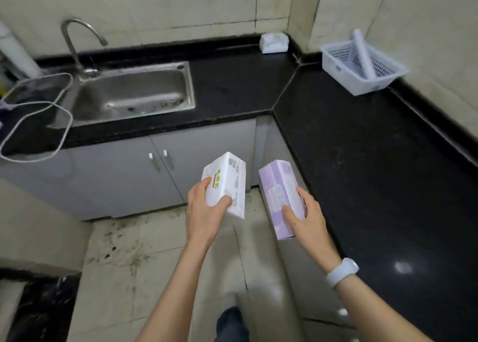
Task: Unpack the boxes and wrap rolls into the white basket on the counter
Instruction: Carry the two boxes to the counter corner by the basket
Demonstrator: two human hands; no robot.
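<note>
My left hand (204, 209) grips a white box (229, 180) with a green and orange label, held over the floor in front of the cabinets. Beside it my right hand (306, 217) grips a lilac box (278, 186), close to the counter's front edge. The white basket (344, 76) stands at the far right of the black counter (362, 160) against the wall. A pale wrap roll (363, 54) leans inside it, sticking up over the rim. Both boxes are well short of the basket.
A white tissue pack (273, 43) sits in the back corner of the counter. A steel sink (134, 93) with a curved tap (75, 39) is at the left, with a wire rack (33, 119) beside it. Grey cabinet doors (155, 171) stand below.
</note>
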